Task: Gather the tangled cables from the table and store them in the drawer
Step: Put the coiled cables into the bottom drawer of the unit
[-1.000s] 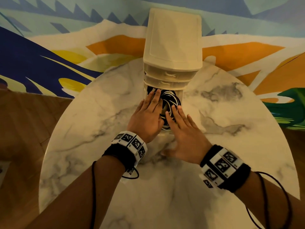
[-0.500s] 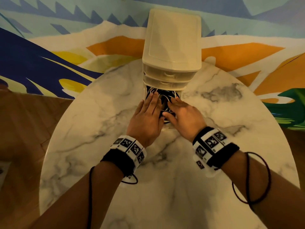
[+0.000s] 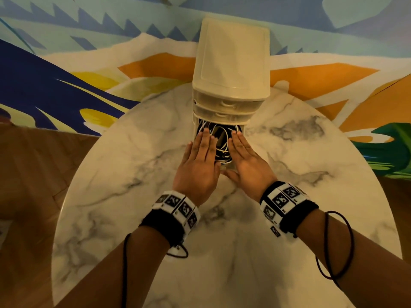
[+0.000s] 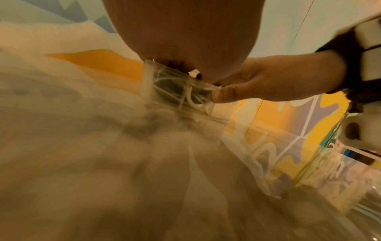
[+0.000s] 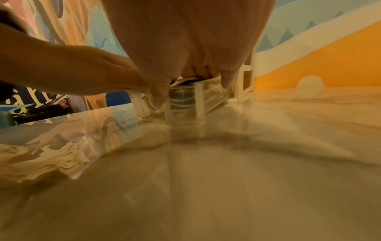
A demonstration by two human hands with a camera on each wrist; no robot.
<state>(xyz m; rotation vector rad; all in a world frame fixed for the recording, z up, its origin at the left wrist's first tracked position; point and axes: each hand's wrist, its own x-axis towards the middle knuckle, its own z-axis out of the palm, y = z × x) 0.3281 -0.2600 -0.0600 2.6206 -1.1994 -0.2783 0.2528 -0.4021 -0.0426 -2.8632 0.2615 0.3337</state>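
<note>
My left hand (image 3: 198,165): flat, fingers straight, pressing on cables (image 3: 220,141), gripping nothing. Cables: packed in bottom drawer (image 3: 226,166), pulled out toward 6 o'clock. My right hand (image 3: 246,163): flat on tangle, thumb at drawer front. Step judged: tamping down. Next: push drawer shut toward 12 o'clock, no loops over rim.

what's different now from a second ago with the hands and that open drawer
The right hand slid forward and leftward to lie flat over the cables, level with the left hand. The drawer seems pushed slightly further in. Nothing was gripped or let go. Left hand, cables and drawer unit stayed put.
</note>
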